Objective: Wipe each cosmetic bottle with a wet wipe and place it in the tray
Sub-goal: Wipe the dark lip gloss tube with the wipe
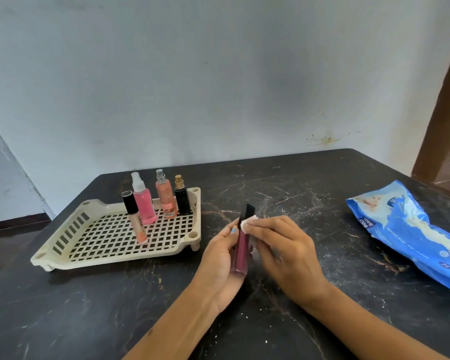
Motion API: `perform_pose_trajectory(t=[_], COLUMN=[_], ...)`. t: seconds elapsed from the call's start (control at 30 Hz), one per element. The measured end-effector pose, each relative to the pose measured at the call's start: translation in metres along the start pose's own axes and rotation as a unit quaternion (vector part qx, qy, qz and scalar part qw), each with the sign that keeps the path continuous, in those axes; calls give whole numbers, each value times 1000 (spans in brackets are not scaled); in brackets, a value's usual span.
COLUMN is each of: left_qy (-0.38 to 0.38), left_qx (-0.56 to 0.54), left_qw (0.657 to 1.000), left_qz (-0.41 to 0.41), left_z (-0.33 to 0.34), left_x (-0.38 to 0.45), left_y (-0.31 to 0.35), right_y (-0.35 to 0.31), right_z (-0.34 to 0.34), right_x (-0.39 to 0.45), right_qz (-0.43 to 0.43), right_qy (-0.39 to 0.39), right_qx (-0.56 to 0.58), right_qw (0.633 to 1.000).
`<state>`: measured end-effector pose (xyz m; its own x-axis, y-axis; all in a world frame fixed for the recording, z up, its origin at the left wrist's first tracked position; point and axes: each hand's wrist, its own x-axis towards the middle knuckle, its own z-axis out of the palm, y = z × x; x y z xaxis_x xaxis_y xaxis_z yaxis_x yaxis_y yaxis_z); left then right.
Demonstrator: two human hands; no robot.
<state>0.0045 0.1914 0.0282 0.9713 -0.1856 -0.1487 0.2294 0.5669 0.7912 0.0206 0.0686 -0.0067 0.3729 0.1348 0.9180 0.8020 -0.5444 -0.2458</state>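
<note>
left hand (222,258) gripping maroon tube (240,252) upright, right hand (283,252) apparently pinching wipe (247,224)

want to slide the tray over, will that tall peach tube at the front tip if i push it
Probably. The peach tube is tall and narrow, standing on the tray's open grid with nothing beside it, so a jolt could topple it. It looks light, so likely no damage.

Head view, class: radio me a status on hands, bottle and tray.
Left hand grips maroon bottle; right hand presses wet wipe near its cap. Four bottles upright in tray. Path to tray unobstructed.
</note>
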Motion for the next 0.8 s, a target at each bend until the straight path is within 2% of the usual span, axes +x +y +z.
perform_pose_trajectory(t=[0.13,0.27,0.33,0.53,0.67,0.8], left_qy=[45,86,92,97,125,121], left_qx=[9,48,51,37,28,18], left_qw=[999,995,994,995,991,992], left_qz=[-2,2,6,6,30,37], left_z=[-5,-10,-10,-6,-5,-5], left_x=[4,8,8,4,6,5], left_y=[6,10,11,10,11,10], right_y=[-18,-23,-21,-17,-19,-15], right_z=[1,1,4,8,9,9], right_x=[-6,-7,-8,-11,-12,-11], right_qz=[-30,-92,-106,-73,-78,-68], right_qy=[-64,-108,-103,-85,-80,-84], right_qx=[95,95,84,55,72,79], right_qw=[993,985,985,992,991,991])
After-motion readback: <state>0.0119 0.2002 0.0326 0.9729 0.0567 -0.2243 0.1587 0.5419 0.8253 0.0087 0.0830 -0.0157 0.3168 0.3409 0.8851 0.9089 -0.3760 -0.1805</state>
